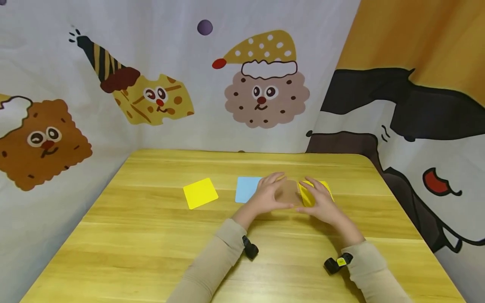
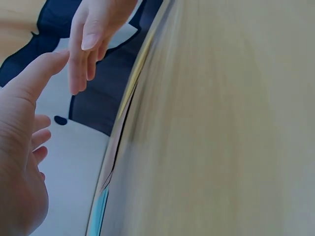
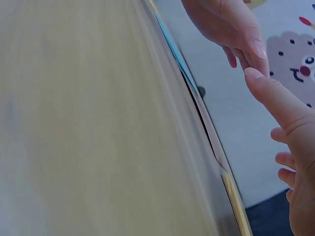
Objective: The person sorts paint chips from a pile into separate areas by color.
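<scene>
My left hand [image 1: 268, 195] hovers over the boundary between a light blue square card [image 1: 245, 189] and a brown square card [image 1: 289, 193], partly covering both. Over a yellow card [image 1: 307, 198] on the right is my right hand [image 1: 321, 204], which hides much of that card. Both hands have loosely bent fingers and hold nothing, their thumbs pointing toward each other. In the left wrist view, the left hand [image 2: 19, 132] stands above the table, apart from the cards. The right hand [image 3: 300, 132] also shows above the cards in the right wrist view.
Another yellow card [image 1: 201, 193] lies turned at an angle on the left of the wooden table [image 1: 151, 244]. A cloth with cartoon prints [image 1: 170, 25] hangs behind the table's back edge. Black wrist cameras are strapped at both sleeves.
</scene>
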Demonstrator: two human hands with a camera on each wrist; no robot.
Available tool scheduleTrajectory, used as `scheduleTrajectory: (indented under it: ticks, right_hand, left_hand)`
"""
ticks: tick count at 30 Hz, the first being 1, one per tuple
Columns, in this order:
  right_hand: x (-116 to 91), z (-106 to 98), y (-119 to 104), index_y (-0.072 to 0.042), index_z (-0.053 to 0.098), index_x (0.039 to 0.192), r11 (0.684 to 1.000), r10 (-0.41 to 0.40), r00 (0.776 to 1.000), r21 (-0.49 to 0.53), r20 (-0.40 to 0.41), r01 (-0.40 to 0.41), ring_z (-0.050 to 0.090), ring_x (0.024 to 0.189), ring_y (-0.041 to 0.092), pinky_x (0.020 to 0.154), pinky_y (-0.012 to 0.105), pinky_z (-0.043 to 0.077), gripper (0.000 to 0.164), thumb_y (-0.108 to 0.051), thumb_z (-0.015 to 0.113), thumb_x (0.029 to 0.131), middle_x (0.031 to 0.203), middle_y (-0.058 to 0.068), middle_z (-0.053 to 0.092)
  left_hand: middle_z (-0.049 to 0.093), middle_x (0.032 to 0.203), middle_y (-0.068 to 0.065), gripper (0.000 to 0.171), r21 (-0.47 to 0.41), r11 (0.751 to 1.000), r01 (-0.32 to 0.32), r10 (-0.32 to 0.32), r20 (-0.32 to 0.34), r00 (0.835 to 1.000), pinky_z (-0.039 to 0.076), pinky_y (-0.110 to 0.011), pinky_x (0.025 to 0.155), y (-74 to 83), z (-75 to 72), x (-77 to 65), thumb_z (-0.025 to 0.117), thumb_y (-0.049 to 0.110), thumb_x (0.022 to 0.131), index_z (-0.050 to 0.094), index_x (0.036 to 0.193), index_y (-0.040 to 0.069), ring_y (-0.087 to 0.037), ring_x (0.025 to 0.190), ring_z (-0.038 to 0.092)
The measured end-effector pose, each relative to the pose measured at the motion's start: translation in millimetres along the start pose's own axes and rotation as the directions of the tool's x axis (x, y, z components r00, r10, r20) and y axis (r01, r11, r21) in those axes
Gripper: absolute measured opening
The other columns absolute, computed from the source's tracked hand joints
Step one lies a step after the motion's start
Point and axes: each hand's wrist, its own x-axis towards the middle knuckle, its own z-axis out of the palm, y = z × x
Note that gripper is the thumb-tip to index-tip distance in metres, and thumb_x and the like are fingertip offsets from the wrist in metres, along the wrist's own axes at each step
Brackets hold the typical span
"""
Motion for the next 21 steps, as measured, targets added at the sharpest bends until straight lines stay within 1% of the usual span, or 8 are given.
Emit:
scheduleTrajectory:
  ticks: [4, 9, 11, 14, 18, 21]
  right_hand:
    - [6.1, 10.9, -11.2, 0.0, 0.043, 0.142, 1.0, -0.023, 1.0, 0.017, -0.005, 0.023, 0.022, 0.134, 0.047, 0.1, 0.068, 0.017, 0.09, -0.038, 0.084, 0.072, 0.149, 0.024, 0.027]
    - [14.3, 27.0, -23.6, -0.003, 0.042, 0.143, 0.997, -0.055, 0.999, 0.049, -0.003, 0.055, 0.022, 0.134, 0.046, 0.099, 0.069, 0.016, 0.09, -0.042, 0.082, 0.073, 0.15, 0.023, 0.027]
    - [18.0, 32.9, -28.8, -0.003, 0.042, 0.143, 0.996, -0.07, 0.998, 0.06, -0.005, 0.071, 0.023, 0.135, 0.044, 0.1, 0.069, 0.015, 0.09, -0.044, 0.081, 0.073, 0.15, 0.022, 0.027]
    - [24.6, 40.7, -37.0, -0.005, 0.042, 0.144, 0.993, -0.09, 0.996, 0.072, -0.005, 0.09, 0.023, 0.135, 0.041, 0.101, 0.067, 0.015, 0.091, -0.045, 0.081, 0.073, 0.15, 0.02, 0.028]
    - [34.1, 50.1, -49.3, -0.007, 0.04, 0.146, 0.99, -0.107, 0.994, 0.09, 0.021, 0.104, 0.023, 0.136, 0.037, 0.102, 0.066, 0.015, 0.092, -0.047, 0.08, 0.073, 0.151, 0.018, 0.027]
    - [40.8, 58.3, -58.7, -0.008, 0.039, 0.147, 0.989, -0.114, 0.992, 0.102, 0.05, 0.109, 0.022, 0.137, 0.037, 0.103, 0.066, 0.014, 0.092, -0.045, 0.08, 0.074, 0.153, 0.016, 0.025]
  left_hand:
    - [0.02, 0.156, 0.003, 0.098, -0.009, 1.0, 0.013, -0.013, -0.008, 1.0, 0.014, -0.05, 0.11, -5.9, -9.0, -14.7, 0.066, 0.067, 0.076, 0.035, 0.149, 0.01, -0.014, 0.142, 0.014]
    - [0.023, 0.155, -0.003, 0.1, -0.012, 0.999, 0.03, -0.03, -0.012, 0.999, 0.015, -0.054, 0.109, -17.6, -19.3, -33.7, 0.067, 0.066, 0.076, 0.034, 0.149, 0.007, -0.021, 0.142, 0.016]
    - [0.025, 0.155, -0.006, 0.1, -0.003, 0.999, 0.035, -0.035, -0.023, 0.999, 0.016, -0.055, 0.108, -23.4, -23.8, -40.5, 0.067, 0.066, 0.076, 0.034, 0.149, 0.007, -0.024, 0.142, 0.018]
    - [0.027, 0.154, -0.007, 0.1, 0.006, 0.999, 0.045, -0.044, -0.045, 0.998, 0.016, -0.054, 0.108, -31.8, -32.0, -49.4, 0.07, 0.064, 0.075, 0.033, 0.149, 0.007, -0.025, 0.141, 0.019]
    - [0.028, 0.154, -0.005, 0.1, 0.007, 0.998, 0.066, -0.065, -0.071, 0.995, 0.016, -0.052, 0.108, -41.6, -43.3, -60.8, 0.072, 0.061, 0.074, 0.034, 0.149, 0.008, -0.024, 0.14, 0.021]
    - [0.028, 0.154, -0.006, 0.098, -0.009, 0.997, 0.082, -0.083, -0.082, 0.993, 0.015, -0.052, 0.108, -48.8, -50.7, -70.2, 0.074, 0.058, 0.074, 0.036, 0.148, 0.006, -0.024, 0.139, 0.021]
